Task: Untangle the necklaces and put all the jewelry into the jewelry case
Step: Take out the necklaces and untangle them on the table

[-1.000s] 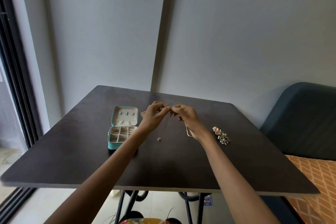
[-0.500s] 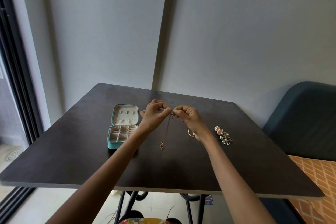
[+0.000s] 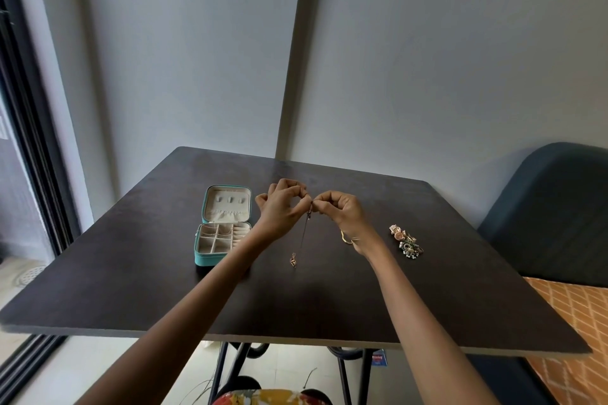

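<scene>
Above the middle of the dark table (image 3: 329, 302), my left hand (image 3: 283, 207) and my right hand (image 3: 342, 210) meet fingertip to fingertip, both pinching the top of a thin necklace (image 3: 305, 233). Its chain hangs straight down and its small pendant (image 3: 293, 260) dangles just over the tabletop. The teal jewelry case (image 3: 220, 233) lies open to the left of my left wrist, lid up, showing pale empty-looking compartments. A gold piece (image 3: 345, 238) peeks out by my right wrist. A small heap of jewelry (image 3: 405, 241) sits to the right of my right forearm.
The table stands in a corner of grey walls. A dark blue seat back (image 3: 552, 214) and an orange patterned cushion (image 3: 572, 319) are on the right. A dark window frame (image 3: 29, 148) runs down the left side. Black table legs (image 3: 230, 368) show below the front edge.
Both hands stay pinched together at the top of the chain. The pendant has swung slightly lower and left, and the view has shifted a little.
</scene>
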`<state>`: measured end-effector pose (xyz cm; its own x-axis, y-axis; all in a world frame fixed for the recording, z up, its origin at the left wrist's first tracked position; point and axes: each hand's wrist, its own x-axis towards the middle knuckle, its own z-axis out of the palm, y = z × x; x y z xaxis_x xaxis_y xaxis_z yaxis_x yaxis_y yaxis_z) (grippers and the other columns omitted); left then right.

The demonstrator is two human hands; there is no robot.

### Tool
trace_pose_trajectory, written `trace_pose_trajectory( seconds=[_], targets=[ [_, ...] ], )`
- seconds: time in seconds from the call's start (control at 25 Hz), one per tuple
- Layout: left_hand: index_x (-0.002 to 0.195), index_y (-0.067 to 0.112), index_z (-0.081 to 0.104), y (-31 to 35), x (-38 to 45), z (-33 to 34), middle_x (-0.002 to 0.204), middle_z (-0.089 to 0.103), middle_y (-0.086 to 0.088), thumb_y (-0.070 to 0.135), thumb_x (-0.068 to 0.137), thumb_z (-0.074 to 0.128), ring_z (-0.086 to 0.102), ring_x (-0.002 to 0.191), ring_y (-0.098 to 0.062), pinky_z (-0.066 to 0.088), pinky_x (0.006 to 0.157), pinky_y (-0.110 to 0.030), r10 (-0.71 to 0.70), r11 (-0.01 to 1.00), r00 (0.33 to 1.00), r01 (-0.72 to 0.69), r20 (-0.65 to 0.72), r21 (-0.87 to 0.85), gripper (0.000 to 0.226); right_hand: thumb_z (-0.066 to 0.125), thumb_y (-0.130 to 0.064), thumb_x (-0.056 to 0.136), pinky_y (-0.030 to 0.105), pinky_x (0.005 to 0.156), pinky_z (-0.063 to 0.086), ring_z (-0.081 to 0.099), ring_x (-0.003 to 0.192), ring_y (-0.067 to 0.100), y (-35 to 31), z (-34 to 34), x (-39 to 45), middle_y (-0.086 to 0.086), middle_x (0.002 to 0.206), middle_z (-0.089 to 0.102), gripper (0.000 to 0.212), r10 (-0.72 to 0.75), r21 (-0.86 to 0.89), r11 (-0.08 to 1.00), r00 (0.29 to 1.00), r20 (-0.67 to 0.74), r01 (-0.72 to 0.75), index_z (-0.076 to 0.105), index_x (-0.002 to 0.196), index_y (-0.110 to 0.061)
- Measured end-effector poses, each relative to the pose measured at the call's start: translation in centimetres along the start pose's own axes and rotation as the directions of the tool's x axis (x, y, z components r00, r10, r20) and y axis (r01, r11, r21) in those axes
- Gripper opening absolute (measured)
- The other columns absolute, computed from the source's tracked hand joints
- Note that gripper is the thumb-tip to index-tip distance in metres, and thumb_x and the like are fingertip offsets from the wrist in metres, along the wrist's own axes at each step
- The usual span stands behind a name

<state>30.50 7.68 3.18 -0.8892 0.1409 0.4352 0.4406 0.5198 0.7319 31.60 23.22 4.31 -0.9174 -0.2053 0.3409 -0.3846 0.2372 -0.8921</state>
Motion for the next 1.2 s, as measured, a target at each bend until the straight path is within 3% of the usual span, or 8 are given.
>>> trace_pose_trajectory(
  seconds=[0.2,0.28,0.36,0.48,0.56,0.68,0.84,1.2],
  targets=[
    [0.093,0.017,0.061,0.3,0.2,0.8,0.121,0.051,0.003,0.029,0.095,0.046,0.039,0.116,-0.014,0.019,0.089,-0.034,-0.001,0.994,1.0,0.004,-0.021,0.113,0.02,0.053,-0.002,0.092,0.008,0.061,0.04,0.052,0.059,-0.006,-0.3,0.1,0.3,-0.002,0.071,0.058,0.021,-0.007,-0.033,0.999,1.0,0.004,0.007,0.06,0.076,-0.013],
    [0.096,0.017,0.061,0.4,0.1,1.1,0.12,0.051,0.002,0.029,0.096,0.045,0.039,0.115,-0.014,0.018,0.087,-0.032,-0.009,0.99,0.999,0.016,-0.048,0.142,0.02,0.057,-0.017,0.089,0.009,0.062,0.039,0.052,0.061,-0.006,-0.1,0.1,0.2,-0.003,0.072,0.058,0.014,-0.013,-0.032,0.999,1.0,0.015,0.013,0.061,0.076,-0.016],
    [0.095,0.018,0.06,0.7,0.1,1.2,0.117,0.051,0.002,0.028,0.096,0.044,0.04,0.113,-0.014,0.016,0.085,-0.03,-0.037,0.992,0.997,0.044,-0.064,0.119,0.019,0.057,-0.039,0.078,0.009,0.063,0.04,0.052,0.065,-0.006,0.1,0.2,0.2,-0.006,0.073,0.059,0.02,-0.032,-0.02,0.999,0.999,0.009,0.032,0.062,0.076,-0.019],
    [0.088,0.021,0.058,1.1,-0.2,1.0,0.111,0.05,0.003,0.026,0.096,0.045,0.04,0.112,-0.013,0.015,0.089,-0.03,-0.083,0.995,0.996,0.081,-0.021,-0.055,0.016,0.056,-0.047,0.072,0.009,0.064,0.04,0.051,0.067,-0.005,0.3,-0.1,0.4,-0.009,0.073,0.059,0.029,-0.022,0.004,1.0,1.0,-0.006,0.022,0.062,0.077,-0.02],
    [0.084,0.025,0.057,1.0,-0.4,0.7,0.11,0.05,0.005,0.027,0.094,0.05,0.041,0.111,-0.012,0.016,0.088,-0.031,-0.062,0.996,0.997,0.06,-0.036,-0.062,0.012,0.057,-0.045,0.075,0.008,0.064,0.04,0.051,0.066,-0.006,0.3,-0.2,0.4,-0.009,0.073,0.058,0.025,-0.012,-0.004,1.0,1.0,-0.002,0.012,0.062,0.077,-0.02],
    [0.083,0.028,0.061,0.6,-0.5,0.2,0.113,0.053,0.007,0.029,0.088,0.058,0.042,0.108,-0.011,0.019,0.083,-0.031,-0.022,0.997,0.992,0.031,-0.127,0.068,0.006,0.058,-0.029,0.086,0.012,0.071,0.042,0.052,0.068,-0.006,0.6,0.1,0.4,-0.006,0.075,0.058,0.012,-0.005,-0.042,0.999,0.999,0.034,0.006,0.061,0.078,-0.02],
    [0.086,0.025,0.066,0.6,-0.5,0.1,0.114,0.054,0.008,0.031,0.088,0.059,0.041,0.109,-0.011,0.017,0.081,-0.03,-0.038,0.994,0.988,0.052,-0.148,0.095,0.009,0.056,-0.006,0.091,0.013,0.072,0.044,0.054,0.068,-0.005,0.6,0.2,0.8,-0.004,0.075,0.06,0.02,-0.004,-0.064,0.998,0.999,0.042,0.007,0.061,0.076,-0.019],
    [0.079,0.031,0.063,0.5,-0.2,-0.3,0.115,0.055,0.007,0.036,0.089,0.059,0.04,0.113,-0.011,0.014,0.08,-0.03,-0.064,0.995,0.997,0.066,-0.032,0.073,0.011,0.068,-0.008,0.084,0.016,0.069,0.046,0.055,0.073,0.006,0.4,-0.6,0.5,-0.008,0.076,0.064,0.014,-0.012,-0.112,0.994,1.0,0.006,0.013,0.064,0.08,-0.021]
  ],
)
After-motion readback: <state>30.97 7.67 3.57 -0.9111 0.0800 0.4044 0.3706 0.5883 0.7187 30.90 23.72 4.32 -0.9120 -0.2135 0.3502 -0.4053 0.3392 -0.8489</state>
